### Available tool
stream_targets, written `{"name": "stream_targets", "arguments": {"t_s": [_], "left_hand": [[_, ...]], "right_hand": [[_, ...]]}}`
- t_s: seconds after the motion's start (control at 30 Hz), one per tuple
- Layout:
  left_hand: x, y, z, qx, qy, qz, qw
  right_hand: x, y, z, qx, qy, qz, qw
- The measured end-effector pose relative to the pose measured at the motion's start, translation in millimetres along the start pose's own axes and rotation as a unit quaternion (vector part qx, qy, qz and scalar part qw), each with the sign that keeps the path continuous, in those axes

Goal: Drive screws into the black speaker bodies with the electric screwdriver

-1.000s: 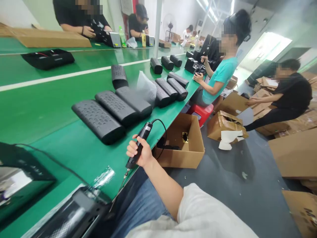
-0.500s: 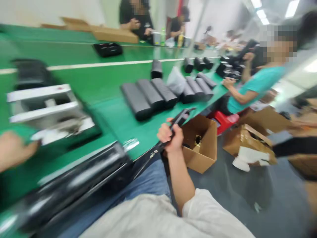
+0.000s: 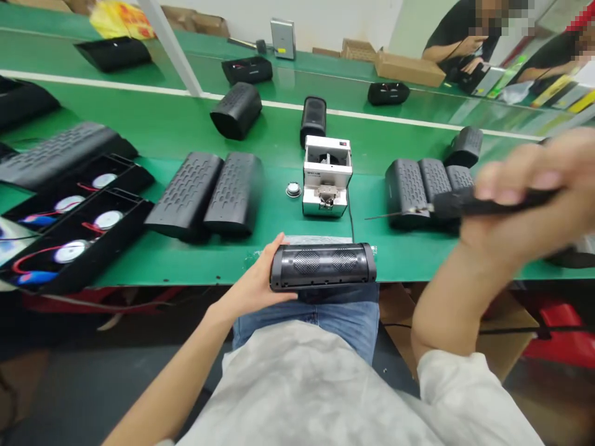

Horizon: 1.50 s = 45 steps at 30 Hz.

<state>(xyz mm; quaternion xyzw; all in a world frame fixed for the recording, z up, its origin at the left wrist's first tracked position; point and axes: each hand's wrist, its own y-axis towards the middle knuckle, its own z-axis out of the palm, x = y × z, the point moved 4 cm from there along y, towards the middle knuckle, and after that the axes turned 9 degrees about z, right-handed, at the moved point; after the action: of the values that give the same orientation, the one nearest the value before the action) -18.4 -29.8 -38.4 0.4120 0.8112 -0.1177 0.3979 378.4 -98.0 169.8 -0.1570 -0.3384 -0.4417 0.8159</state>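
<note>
At the table's front edge lies a black speaker housing with two round perforated areas facing up. My left hand grips its left end, thumb on the near side and fingers round the far side. Raised at the right, my right hand is wrapped round a black electric screwdriver, slightly blurred. The thin bit points left, well apart from the housing. Just beyond the housing stands a white screw feeder, with a small round speaker driver to its left.
Black perforated housings stand left of the feeder, and more at right. Open housings with wires and drivers lie far left. A white post rises behind. A cardboard box sits below the table at right; a co-worker is across.
The view has swung left and steadied. My left hand, earlier beside the screw feeder, now grips the speaker housing. My right hand has come up from beside the table with the electric screwdriver.
</note>
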Motion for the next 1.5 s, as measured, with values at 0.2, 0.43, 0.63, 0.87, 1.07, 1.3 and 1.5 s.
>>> {"name": "stream_targets", "arguments": {"t_s": [0.2, 0.43, 0.63, 0.87, 1.07, 1.3, 1.5], "left_hand": [[16, 29, -5.8, -0.033, -0.066, 0.027, 0.997], [21, 36, -11.9, -0.019, -0.096, 0.028, 0.995], [31, 27, 0.4, -0.033, -0.101, 0.062, 0.992], [36, 26, 8.3, -0.044, -0.125, 0.100, 0.986], [33, 28, 7.2, -0.044, -0.129, 0.105, 0.985], [27, 29, 4.8, -0.037, -0.132, 0.104, 0.985], [27, 29, 9.1, -0.048, -0.134, 0.115, 0.983]], "right_hand": [[-98, 2, 108, 0.283, -0.216, -0.240, 0.903], [-141, 10, 135, 0.317, -0.319, -0.195, 0.871], [-163, 6, 139, 0.294, -0.384, -0.169, 0.859], [-161, 6, 132, 0.318, -0.339, -0.190, 0.865], [-157, 6, 134, 0.303, -0.322, -0.210, 0.872], [-171, 16, 136, 0.299, -0.303, -0.214, 0.879], [-175, 19, 134, 0.263, -0.315, -0.225, 0.884]]}}
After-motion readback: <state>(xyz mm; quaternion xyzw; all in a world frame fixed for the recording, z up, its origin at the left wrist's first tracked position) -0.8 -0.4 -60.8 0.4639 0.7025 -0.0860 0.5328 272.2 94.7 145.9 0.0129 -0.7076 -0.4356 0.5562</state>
